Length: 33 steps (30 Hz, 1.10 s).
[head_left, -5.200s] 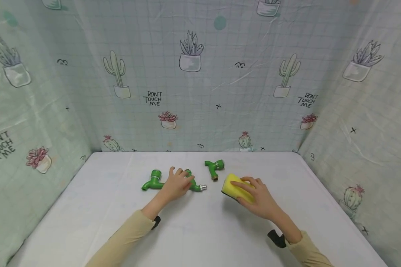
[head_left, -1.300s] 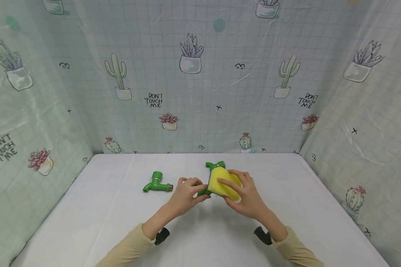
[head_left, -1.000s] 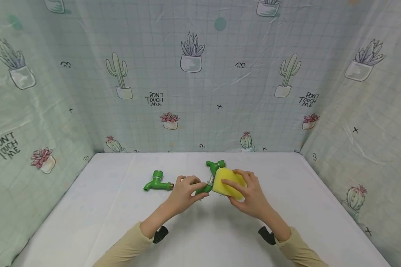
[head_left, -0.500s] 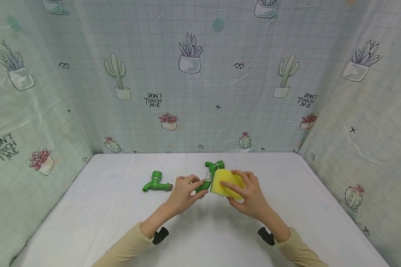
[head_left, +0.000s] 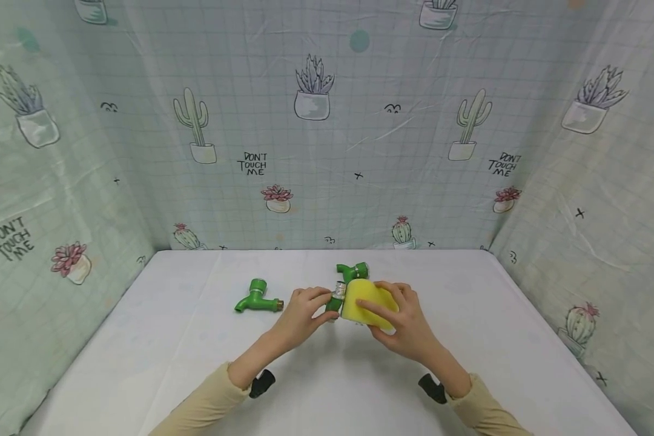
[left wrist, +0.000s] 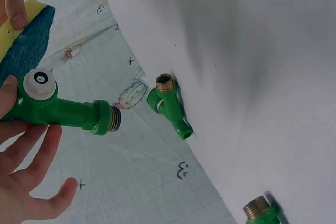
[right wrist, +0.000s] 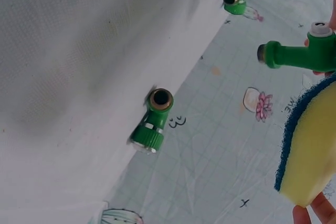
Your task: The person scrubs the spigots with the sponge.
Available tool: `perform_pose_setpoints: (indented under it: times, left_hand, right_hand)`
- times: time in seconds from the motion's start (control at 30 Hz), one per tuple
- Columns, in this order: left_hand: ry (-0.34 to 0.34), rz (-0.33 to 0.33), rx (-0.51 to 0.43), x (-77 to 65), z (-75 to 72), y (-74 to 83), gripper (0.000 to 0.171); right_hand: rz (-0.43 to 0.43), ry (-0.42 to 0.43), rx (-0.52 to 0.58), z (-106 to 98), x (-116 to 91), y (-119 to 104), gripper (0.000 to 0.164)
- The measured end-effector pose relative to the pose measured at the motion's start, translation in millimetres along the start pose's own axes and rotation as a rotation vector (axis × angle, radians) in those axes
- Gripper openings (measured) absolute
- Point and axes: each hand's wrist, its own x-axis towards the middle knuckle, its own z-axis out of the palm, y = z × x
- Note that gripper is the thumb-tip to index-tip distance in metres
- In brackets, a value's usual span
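Observation:
My left hand grips a green tap above the middle of the table, its silvery end turned up and away. In the left wrist view the tap shows a white round cap and a threaded brass end, with the fingers curled along its body. A yellow sponge is bent in my right hand, thumb below and fingers over it. Its dark blue scouring side faces the held tap, right at the tap's body; the sponge hides part of the tap in the right wrist view.
Two more green taps lie on the white table: one tap left of my left hand, another tap behind the sponge. Patterned cloth walls the table at the back and sides.
My left hand has picked up the middle tap, and my right hand has brought the sponge leftward against it. Over the last second the tap turned slightly, and the sponge made small shifts along it.

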Motion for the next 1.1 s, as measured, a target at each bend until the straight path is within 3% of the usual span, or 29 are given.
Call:
perform_pose_setpoints:
  times: [0.2, 0.33, 0.43, 0.6, 0.7, 0.8, 0.9, 1.0, 1.1]
  left_hand:
    - [-0.009, -0.003, -0.039, 1.0, 1.8, 5.2, 0.030]
    - [-0.021, 0.022, -0.013, 1.7, -0.7, 10.6, 0.029]
    - [-0.024, 0.058, 0.052, 1.8, -3.2, 14.5, 0.036]
    - [0.031, 0.103, 0.239, 2.1, -5.8, 15.5, 0.057]
    - [0.028, 0.127, 0.269, 2.3, -6.0, 14.2, 0.066]
    - [0.014, 0.141, 0.273, 2.1, -5.2, 13.5, 0.066]
    - [0.040, 0.150, 0.343, 2.0, -5.1, 13.1, 0.060]
    - [0.098, 0.152, 0.414, 3.2, -6.5, 11.4, 0.054]
    - [0.129, 0.129, 0.379, 4.4, -9.1, 8.7, 0.054]
  right_hand:
    - [-0.010, 0.008, 0.008, 0, 0, -2, 0.036]
    - [-0.028, 0.025, 0.028, 2, -2, -4, 0.035]
    - [-0.044, 0.033, 0.043, 4, -5, -4, 0.034]
    - [-0.045, 0.020, 0.042, 5, -7, -4, 0.035]
    - [-0.042, -0.005, 0.034, 5, -7, -4, 0.037]
    - [-0.036, -0.029, 0.029, 5, -8, -5, 0.049]
    - [-0.034, -0.043, 0.028, 6, -9, -6, 0.059]
    - [-0.036, -0.045, 0.025, 6, -9, -6, 0.059]
    - [-0.035, -0.044, 0.022, 6, -9, -5, 0.054]
